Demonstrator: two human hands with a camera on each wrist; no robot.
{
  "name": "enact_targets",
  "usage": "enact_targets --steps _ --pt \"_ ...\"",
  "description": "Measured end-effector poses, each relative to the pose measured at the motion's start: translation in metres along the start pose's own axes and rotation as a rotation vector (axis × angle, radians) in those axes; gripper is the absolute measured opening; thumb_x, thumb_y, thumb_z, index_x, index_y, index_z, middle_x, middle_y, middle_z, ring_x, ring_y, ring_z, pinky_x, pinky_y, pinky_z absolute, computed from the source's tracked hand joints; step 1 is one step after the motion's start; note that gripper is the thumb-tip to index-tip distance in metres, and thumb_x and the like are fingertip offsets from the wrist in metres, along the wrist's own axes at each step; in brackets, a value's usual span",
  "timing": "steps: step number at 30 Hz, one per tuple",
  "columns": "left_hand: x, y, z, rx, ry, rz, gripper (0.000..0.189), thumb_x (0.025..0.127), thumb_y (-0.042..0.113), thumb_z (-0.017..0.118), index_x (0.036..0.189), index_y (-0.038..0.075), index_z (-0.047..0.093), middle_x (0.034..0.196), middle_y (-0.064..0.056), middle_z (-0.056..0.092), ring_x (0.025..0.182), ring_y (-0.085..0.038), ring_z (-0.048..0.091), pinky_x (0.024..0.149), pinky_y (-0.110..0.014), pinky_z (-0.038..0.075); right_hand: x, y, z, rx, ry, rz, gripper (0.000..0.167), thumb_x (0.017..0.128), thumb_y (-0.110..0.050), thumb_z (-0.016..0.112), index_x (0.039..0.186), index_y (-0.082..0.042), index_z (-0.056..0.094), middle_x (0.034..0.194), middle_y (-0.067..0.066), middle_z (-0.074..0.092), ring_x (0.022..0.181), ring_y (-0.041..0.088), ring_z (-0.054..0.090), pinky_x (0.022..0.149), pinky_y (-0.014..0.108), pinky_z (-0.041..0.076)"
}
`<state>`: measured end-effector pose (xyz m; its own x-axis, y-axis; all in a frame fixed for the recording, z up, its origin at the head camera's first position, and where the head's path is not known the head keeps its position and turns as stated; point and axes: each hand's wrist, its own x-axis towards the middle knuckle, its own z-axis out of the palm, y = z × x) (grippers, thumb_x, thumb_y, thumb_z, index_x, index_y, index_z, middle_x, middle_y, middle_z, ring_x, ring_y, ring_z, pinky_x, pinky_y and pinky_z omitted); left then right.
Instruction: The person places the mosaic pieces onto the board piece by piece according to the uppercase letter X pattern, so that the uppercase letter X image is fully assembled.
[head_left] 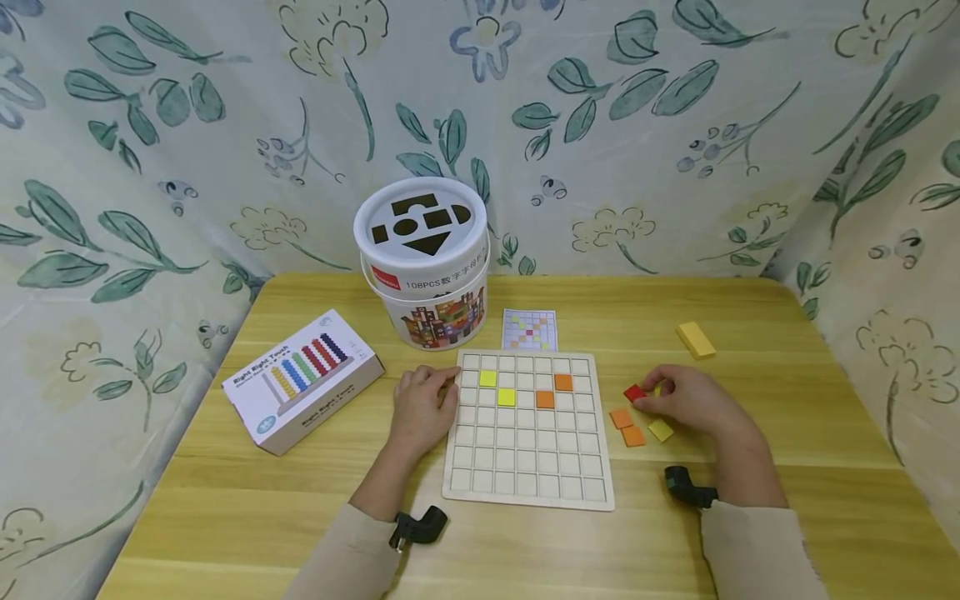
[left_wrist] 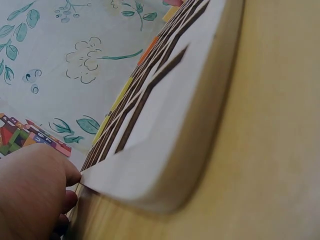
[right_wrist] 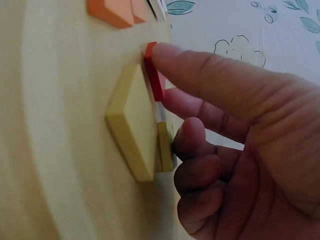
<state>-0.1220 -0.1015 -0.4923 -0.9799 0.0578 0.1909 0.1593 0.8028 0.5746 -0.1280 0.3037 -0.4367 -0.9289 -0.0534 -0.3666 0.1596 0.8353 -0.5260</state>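
Observation:
In the head view my right hand [head_left: 690, 398] pinches a red square tile [head_left: 634, 392] between thumb and fingers, to the right of the wooden grid board [head_left: 528, 503]. Below it lie orange tiles [head_left: 633, 436] and a yellow tile [head_left: 661, 430]; another yellow tile [right_wrist: 165, 147] shows by the curled fingers in the right wrist view. My left hand [head_left: 423, 408] rests at the board's upper left edge, fingertips touching its side. Two yellow-green tiles [head_left: 487, 379] and two orange tiles [head_left: 545, 400] sit in the board's upper squares, along two slanting lines.
Behind the board lies a pattern card [head_left: 529, 320] with coloured squares. A white lidded bucket [head_left: 431, 287] stands at the back, a bead-toy box [head_left: 303, 382] lies at left, and a yellow block [head_left: 696, 340] lies at the back right. A floral curtain [head_left: 450, 108] hangs behind the table.

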Motion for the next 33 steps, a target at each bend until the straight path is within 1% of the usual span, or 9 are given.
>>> enact_targets --steps 2,9,15,18,22,26,30,33 --pt "0.000 0.000 0.000 0.001 0.000 -0.001 0.032 0.100 0.024 0.061 0.130 0.021 0.071 0.105 -0.005 0.065 0.096 -0.024 0.051 0.091 -0.042 0.038 -0.001 -0.001 0.001 0.009 -0.008 0.004 0.039 0.089 -0.040 0.077 0.111 -0.010 0.065 0.085 0.005 0.051 0.072 0.021 0.048 0.060 0.031 0.036" --pt "0.001 0.001 0.000 0.001 -0.004 0.000 0.032 0.100 0.025 0.061 0.130 0.021 0.071 0.105 -0.005 0.065 0.095 -0.023 0.050 0.090 -0.042 0.037 0.000 -0.002 0.002 0.004 -0.018 -0.007 0.036 0.091 -0.033 0.075 0.116 -0.009 0.065 0.086 0.006 0.052 0.071 0.021 0.049 0.060 0.031 0.038" --pt "0.001 0.000 0.001 -0.003 -0.002 0.006 0.032 0.100 0.024 0.061 0.129 0.021 0.072 0.105 -0.006 0.066 0.095 -0.024 0.050 0.091 -0.042 0.037 0.001 0.000 0.001 -0.002 -0.037 0.020 0.036 0.091 -0.035 0.075 0.114 -0.010 0.064 0.085 0.006 0.051 0.071 0.021 0.048 0.060 0.032 0.038" --pt "0.000 0.000 0.000 -0.004 0.002 0.009 0.032 0.099 0.025 0.061 0.129 0.021 0.072 0.105 -0.005 0.066 0.095 -0.023 0.051 0.091 -0.042 0.038 0.001 0.000 0.002 -0.004 -0.030 0.003 0.034 0.092 -0.034 0.073 0.114 -0.010 0.064 0.085 0.006 0.052 0.070 0.021 0.049 0.059 0.031 0.038" --pt "0.000 0.000 0.000 -0.005 0.005 0.011 0.032 0.099 0.025 0.062 0.129 0.021 0.072 0.105 -0.005 0.066 0.095 -0.023 0.051 0.091 -0.043 0.038 0.001 -0.004 0.002 -0.005 -0.002 -0.042 0.033 0.093 -0.034 0.073 0.116 -0.010 0.065 0.086 0.005 0.053 0.071 0.020 0.049 0.060 0.031 0.039" --pt "0.000 0.000 0.000 -0.003 0.002 0.011 0.032 0.099 0.025 0.062 0.129 0.021 0.072 0.106 -0.005 0.066 0.095 -0.023 0.051 0.091 -0.043 0.038 -0.004 -0.015 0.002 0.006 0.014 -0.077 0.035 0.092 -0.034 0.074 0.117 -0.012 0.066 0.087 0.005 0.054 0.071 0.020 0.049 0.060 0.031 0.039" --pt "0.000 -0.001 0.000 -0.003 0.003 0.009 0.032 0.099 0.024 0.062 0.129 0.021 0.072 0.106 -0.005 0.066 0.095 -0.024 0.051 0.091 -0.044 0.038 -0.012 -0.033 0.002 0.014 0.010 -0.105 0.033 0.092 -0.034 0.074 0.117 -0.013 0.065 0.085 0.005 0.052 0.069 0.020 0.047 0.057 0.030 0.038" --pt "0.000 -0.001 0.001 -0.001 0.004 0.006 0.031 0.099 0.024 0.062 0.129 0.021 0.072 0.105 -0.005 0.066 0.095 -0.024 0.051 0.091 -0.044 0.038 -0.017 -0.046 0.006 0.004 0.014 -0.142 0.032 0.092 -0.033 0.075 0.116 -0.014 0.066 0.083 0.005 0.052 0.069 0.020 0.047 0.056 0.030 0.037"
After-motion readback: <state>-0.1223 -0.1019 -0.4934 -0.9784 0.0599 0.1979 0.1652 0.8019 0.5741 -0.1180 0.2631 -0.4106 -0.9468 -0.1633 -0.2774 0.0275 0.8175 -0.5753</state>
